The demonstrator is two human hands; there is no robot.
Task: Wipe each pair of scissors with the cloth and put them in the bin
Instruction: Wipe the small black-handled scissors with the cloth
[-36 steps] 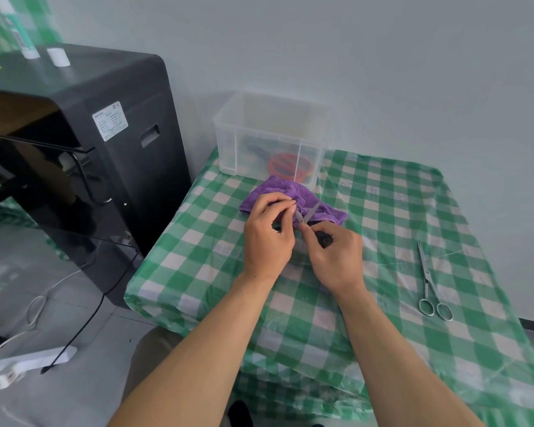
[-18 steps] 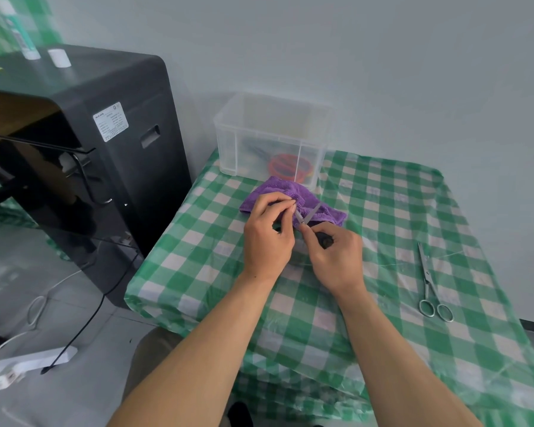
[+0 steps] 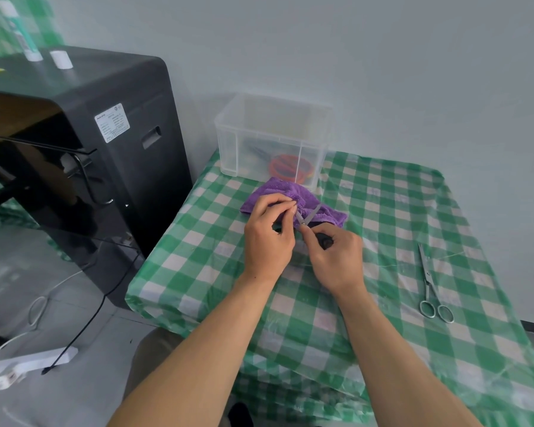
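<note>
We are in the wiping step, on a black-handled pair. Our right hand is curled round one black handle of the scissors, with thumb and forefinger up near the pivot. Our left hand has its fingers bent and pinches at the nearer blade. Something dark shows under its palm, probably the other handle. We cannot tell whether any cloth lies between those fingertips and the steel.

The blades stand open in a narrow V, tips pointing away from us, over the purple cloth. The cloth lies bunched on the table, just in front of the bin. Red handles show through the bin's clear wall with other blurred shapes beside them, so we judge that some pairs are already in.

A steel pair lies closed on the table, well off to our right, and no hand is on it. We take it as the one left to do.

Next we need to draw each open blade through a fold of the cloth, spine first, with our fingertips behind the edge. Then we close the blades and lift the pair over the bin's near rim. The cloth should stay on the table for the steel pair.
</note>
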